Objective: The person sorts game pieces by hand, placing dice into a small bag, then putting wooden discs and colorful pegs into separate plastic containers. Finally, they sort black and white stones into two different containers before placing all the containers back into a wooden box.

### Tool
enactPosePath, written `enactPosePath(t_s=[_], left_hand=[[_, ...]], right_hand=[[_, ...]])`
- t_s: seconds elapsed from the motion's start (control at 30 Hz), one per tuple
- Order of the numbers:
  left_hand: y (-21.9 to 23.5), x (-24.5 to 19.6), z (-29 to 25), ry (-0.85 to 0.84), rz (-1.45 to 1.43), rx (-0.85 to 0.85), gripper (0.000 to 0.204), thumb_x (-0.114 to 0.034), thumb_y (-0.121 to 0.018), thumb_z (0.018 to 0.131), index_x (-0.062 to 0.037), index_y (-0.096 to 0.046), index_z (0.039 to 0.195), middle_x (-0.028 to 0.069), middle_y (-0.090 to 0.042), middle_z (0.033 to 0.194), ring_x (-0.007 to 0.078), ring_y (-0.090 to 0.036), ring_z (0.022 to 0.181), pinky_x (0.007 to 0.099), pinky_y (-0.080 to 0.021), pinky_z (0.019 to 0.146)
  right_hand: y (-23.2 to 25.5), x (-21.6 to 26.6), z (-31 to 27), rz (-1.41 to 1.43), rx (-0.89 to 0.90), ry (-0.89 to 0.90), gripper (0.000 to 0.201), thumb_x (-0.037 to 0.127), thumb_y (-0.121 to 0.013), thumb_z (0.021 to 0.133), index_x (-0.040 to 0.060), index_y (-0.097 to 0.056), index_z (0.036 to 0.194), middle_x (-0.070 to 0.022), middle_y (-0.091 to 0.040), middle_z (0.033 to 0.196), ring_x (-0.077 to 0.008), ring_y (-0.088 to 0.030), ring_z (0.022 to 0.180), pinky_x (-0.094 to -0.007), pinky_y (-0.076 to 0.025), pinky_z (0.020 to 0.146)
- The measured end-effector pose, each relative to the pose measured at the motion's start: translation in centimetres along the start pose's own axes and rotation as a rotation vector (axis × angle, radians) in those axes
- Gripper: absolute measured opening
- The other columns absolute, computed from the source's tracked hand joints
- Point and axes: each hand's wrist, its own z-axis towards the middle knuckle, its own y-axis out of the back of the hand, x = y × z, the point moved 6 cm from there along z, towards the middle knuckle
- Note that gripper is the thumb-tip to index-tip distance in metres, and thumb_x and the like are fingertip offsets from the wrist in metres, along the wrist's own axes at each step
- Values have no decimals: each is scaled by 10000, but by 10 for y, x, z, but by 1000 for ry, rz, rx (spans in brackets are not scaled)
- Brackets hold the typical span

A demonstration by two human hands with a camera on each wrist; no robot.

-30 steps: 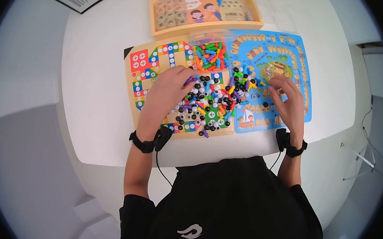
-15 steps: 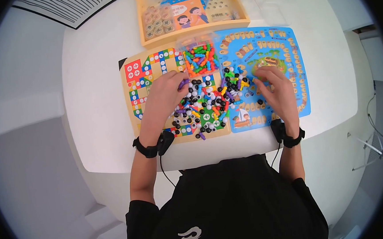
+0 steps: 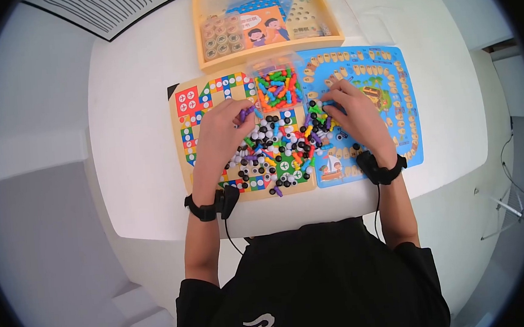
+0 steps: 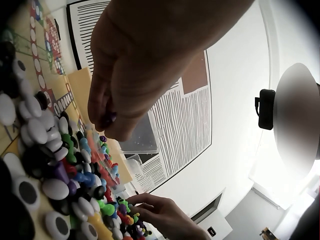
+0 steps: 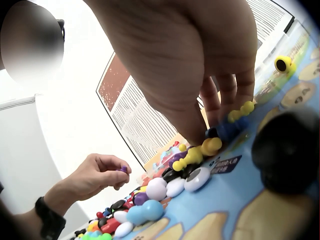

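Note:
My left hand (image 3: 220, 133) is over the flight-chess board, pinching a purple pawn (image 3: 246, 113) between thumb and fingers. In the right wrist view the same purple pawn (image 5: 123, 170) pokes out of its fingertips. Low over the blue board (image 3: 394, 145), my right hand (image 3: 361, 119) has thumb and fingers closed about a blue pawn (image 5: 227, 131). Yellow pawns (image 5: 192, 157) lie right beside those fingertips. Between the hands spreads a mixed heap of black and white round pieces (image 3: 266, 136) and coloured pawns. A clear box behind it contains many coloured pawns (image 3: 278, 89).
At the back stands a wooden tray (image 3: 269, 55) with a booklet (image 3: 265, 29), a pack of round wooden pieces (image 3: 223, 37) and a blue perforated sheet. A clear plastic lid (image 3: 377, 28) lies to its right. A single black piece (image 3: 357, 147) sits apart on the blue board.
My right hand has moved left and forward to the pieces at the blue board's left side, its fingers now at a blue pawn. The left hand keeps its purple pawn near the clear box.

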Motion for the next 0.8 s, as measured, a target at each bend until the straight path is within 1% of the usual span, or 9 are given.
enactPosePath(t_s=[0.07,0.17,0.23,0.27,0.43,0.5,0.57,0.7,0.8], left_hand=[[2,3,2,-12,27,-8,186,-79,-772,890,-8,-753,1061,87,-714,865,167,-686,696,301,-564,655],[-3,8,5,12,17,67,214,-86,-765,899,-18,-756,1102,93,-716,914,188,-694,720,314,-566,679],[-10,4,7,-83,79,111,242,-101,-755,907,-28,-754,1138,98,-707,946,218,-691,753,332,-560,707],[-14,4,8,-70,126,169,267,-114,-749,905,-31,-750,1159,109,-688,937,253,-682,778,361,-552,726],[-18,2,11,-89,166,220,229,-126,-740,908,-31,-753,1116,110,-669,918,288,-673,790,397,-547,737],[-17,1,10,-104,175,221,213,-127,-738,909,-30,-754,1098,108,-667,917,297,-672,794,405,-547,737],[-18,1,8,-156,141,205,178,-129,-732,916,-33,-753,1066,109,-669,918,297,-671,795,407,-546,735],[-16,2,6,-133,132,229,175,-131,-732,920,-38,-753,1067,110,-672,921,292,-674,800,406,-546,734],[-16,-5,2,-125,107,232,174,-133,-732,923,-43,-754,1070,108,-677,926,288,-680,811,404,-549,735]], right_hand=[[2,-3,-3,6,8,-22,172,53,-727,900,31,-710,1070,-122,-631,1037,-345,-661,979,-444,-535,830],[9,4,-2,0,-32,-28,173,73,-739,908,34,-716,1075,-119,-622,1016,-332,-654,938,-427,-525,803],[18,18,3,-4,-73,-9,179,83,-746,913,37,-719,1083,-115,-617,1005,-320,-649,909,-413,-521,785],[21,28,8,34,-65,9,193,93,-752,916,42,-723,1101,-111,-611,983,-305,-640,885,-397,-514,765],[16,57,23,174,-68,90,238,99,-762,920,55,-731,1152,-105,-614,932,-270,-619,836,-367,-496,722],[20,61,21,227,-137,106,250,80,-758,921,55,-731,1168,-91,-642,938,-241,-608,810,-353,-500,721],[23,51,12,230,-145,73,249,64,-751,922,52,-729,1169,-86,-659,958,-219,-609,815,-343,-501,715],[36,14,-18,129,-162,-41,246,21,-730,925,44,-726,1171,-68,-692,999,-164,-615,823,-308,-503,693],[39,-14,-44,172,-186,-160,227,10,-720,935,40,-726,1159,-56,-700,1008,-142,-607,778,-292,-507,716]])
